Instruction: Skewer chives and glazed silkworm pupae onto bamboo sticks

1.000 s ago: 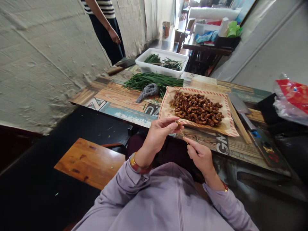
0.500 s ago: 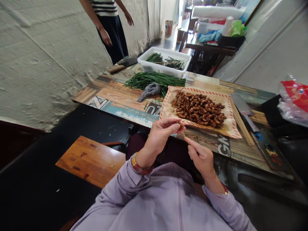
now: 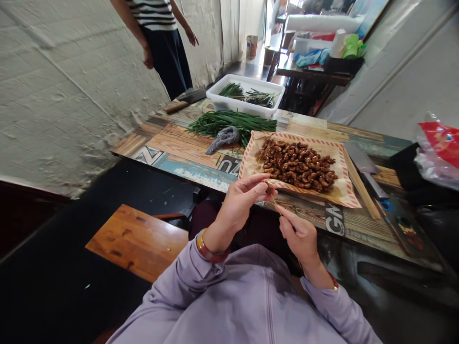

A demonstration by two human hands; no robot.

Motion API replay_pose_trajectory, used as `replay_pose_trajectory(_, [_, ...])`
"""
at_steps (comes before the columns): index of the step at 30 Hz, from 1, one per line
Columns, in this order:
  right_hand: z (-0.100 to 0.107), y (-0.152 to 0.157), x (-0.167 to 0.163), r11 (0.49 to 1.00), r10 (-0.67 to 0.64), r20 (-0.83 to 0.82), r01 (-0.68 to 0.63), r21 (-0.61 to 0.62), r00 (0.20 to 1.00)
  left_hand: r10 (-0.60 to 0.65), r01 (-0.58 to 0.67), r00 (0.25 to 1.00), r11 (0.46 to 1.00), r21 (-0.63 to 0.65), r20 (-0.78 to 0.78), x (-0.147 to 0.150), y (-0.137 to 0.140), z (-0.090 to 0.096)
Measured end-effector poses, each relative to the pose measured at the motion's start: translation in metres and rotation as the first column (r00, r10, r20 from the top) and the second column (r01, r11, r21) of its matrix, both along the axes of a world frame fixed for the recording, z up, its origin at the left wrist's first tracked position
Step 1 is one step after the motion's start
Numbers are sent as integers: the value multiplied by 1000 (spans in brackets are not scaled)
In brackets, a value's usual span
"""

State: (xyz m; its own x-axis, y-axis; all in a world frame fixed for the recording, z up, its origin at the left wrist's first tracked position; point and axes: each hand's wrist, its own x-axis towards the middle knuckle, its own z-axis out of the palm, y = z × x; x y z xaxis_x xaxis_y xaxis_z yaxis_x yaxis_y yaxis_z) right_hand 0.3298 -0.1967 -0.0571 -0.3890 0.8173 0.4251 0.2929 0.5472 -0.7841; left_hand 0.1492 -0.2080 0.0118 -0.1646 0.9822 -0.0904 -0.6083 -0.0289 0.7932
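Between the thumb and fingers of my left hand (image 3: 238,203) is a small glossy brown piece of food (image 3: 268,186), partly hidden by the fingertips. My right hand (image 3: 300,237) pinches a thin wooden skewer (image 3: 275,203), whose upper end reaches the piece in my left hand. How far the point has gone in is hidden. Just beyond my hands, a tray lined with red-striped paper (image 3: 347,185) bears a heap of similar curled, sauce-coated brown pieces (image 3: 299,165). Both hands are held over the table's near edge.
Long green chives (image 3: 229,120) and a grey cloth (image 3: 225,137) lie left of the tray. Behind them stands a white bin (image 3: 247,106) holding skewered greens. A cleaver (image 3: 361,157) lies at right, another knife (image 3: 179,106) at far left. A person (image 3: 161,48) stands by the wall.
My hands keep nearly the same hold on the piece and the skewer. The view has shifted slightly, and the standing person's arm has moved a little.
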Motion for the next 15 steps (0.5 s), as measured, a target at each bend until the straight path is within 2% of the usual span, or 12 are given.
replay_pose_trajectory(7, [-4, -1, 1, 1000, 3, 2, -3, 18, 1000, -17, 17, 1000, 1000, 9, -8, 0, 1, 0])
replay_pose_trajectory(15, [2, -4, -3, 999, -30, -8, 30, 32, 1000, 9, -9, 1000, 1000, 8, -21, 2, -1, 4])
